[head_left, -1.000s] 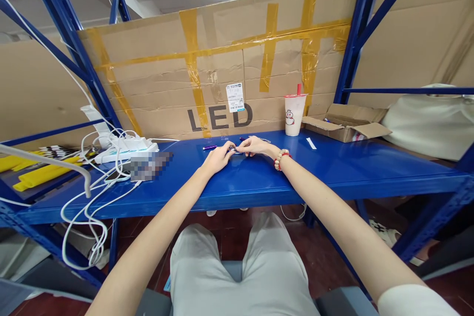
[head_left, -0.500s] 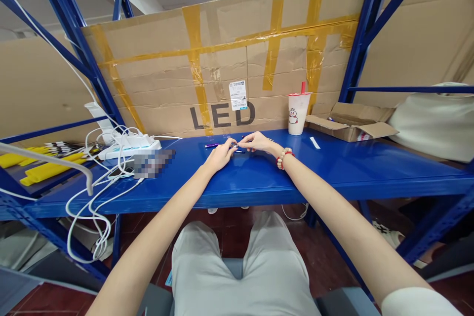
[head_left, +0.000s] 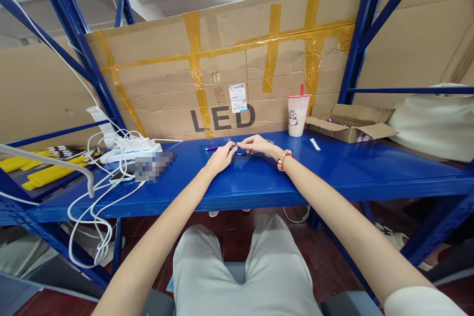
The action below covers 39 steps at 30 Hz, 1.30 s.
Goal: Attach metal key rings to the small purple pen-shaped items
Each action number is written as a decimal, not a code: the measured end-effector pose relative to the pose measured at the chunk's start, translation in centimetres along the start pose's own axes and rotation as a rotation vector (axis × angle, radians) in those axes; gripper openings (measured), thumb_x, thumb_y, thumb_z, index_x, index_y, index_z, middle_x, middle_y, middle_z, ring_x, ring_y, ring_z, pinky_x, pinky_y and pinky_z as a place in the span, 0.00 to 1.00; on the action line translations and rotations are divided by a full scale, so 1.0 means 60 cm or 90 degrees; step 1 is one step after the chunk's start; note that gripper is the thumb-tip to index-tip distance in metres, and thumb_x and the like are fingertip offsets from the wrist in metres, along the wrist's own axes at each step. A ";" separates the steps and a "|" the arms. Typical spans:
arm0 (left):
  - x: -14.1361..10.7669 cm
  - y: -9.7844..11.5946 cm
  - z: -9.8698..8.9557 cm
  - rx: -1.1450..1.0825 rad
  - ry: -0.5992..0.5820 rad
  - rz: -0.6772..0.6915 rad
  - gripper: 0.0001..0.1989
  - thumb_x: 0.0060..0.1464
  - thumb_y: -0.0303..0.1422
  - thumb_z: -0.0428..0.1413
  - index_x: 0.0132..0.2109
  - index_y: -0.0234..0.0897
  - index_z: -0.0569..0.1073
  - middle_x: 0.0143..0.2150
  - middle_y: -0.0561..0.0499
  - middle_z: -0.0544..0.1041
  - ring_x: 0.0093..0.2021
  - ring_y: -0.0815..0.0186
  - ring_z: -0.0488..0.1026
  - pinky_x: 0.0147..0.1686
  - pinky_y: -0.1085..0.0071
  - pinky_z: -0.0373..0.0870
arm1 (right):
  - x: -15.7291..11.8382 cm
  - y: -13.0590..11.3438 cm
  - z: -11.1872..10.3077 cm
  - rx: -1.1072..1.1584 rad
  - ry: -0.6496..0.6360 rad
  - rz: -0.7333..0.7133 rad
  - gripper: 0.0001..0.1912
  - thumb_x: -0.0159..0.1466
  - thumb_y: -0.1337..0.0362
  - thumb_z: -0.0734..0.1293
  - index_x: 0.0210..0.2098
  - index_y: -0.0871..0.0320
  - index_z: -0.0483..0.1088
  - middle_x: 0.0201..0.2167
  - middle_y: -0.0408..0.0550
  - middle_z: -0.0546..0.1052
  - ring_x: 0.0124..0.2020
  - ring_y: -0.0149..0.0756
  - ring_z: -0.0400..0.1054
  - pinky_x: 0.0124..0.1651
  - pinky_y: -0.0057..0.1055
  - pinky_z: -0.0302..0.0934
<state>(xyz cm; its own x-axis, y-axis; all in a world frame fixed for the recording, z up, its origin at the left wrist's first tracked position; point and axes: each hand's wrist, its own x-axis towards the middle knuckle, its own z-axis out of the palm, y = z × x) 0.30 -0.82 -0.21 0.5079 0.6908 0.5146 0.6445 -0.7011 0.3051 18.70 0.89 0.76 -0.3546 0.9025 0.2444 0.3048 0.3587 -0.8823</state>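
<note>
"What are my fingers doing?"

"Your left hand (head_left: pixel 221 158) and right hand (head_left: pixel 257 144) meet, fingertips pinching a small piece (head_left: pixel 234 147) between them, just above the desk (head_left: pixel 259 177). It's too small to make out."

"And close by?"

"A purple pen (head_left: pixel 212 148) lies just beside your left fingers. Beads (head_left: pixel 284 160) circle your right wrist."

"Farther out?"

"To your right, a white strip (head_left: pixel 315 144), a cup (head_left: pixel 297 117) and an open box (head_left: pixel 350 131); to your left, tangled cables (head_left: pixel 99 219). Cardboard (head_left: pixel 155 94) stands behind."
</note>
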 end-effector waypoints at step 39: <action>-0.003 0.003 -0.005 0.037 0.002 -0.072 0.14 0.60 0.37 0.37 0.45 0.41 0.65 0.33 0.51 0.75 0.33 0.64 0.72 0.33 0.70 0.65 | 0.008 0.001 0.009 0.043 0.052 -0.127 0.23 0.47 0.55 0.71 0.39 0.63 0.74 0.29 0.48 0.75 0.22 0.23 0.62 0.22 0.21 0.55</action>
<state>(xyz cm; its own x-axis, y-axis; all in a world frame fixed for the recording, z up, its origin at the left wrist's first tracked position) 0.17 -1.11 -0.03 0.4282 0.7647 0.4816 0.7296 -0.6070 0.3151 18.04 1.21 0.59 -0.3289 0.8325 0.4458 0.1748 0.5176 -0.8376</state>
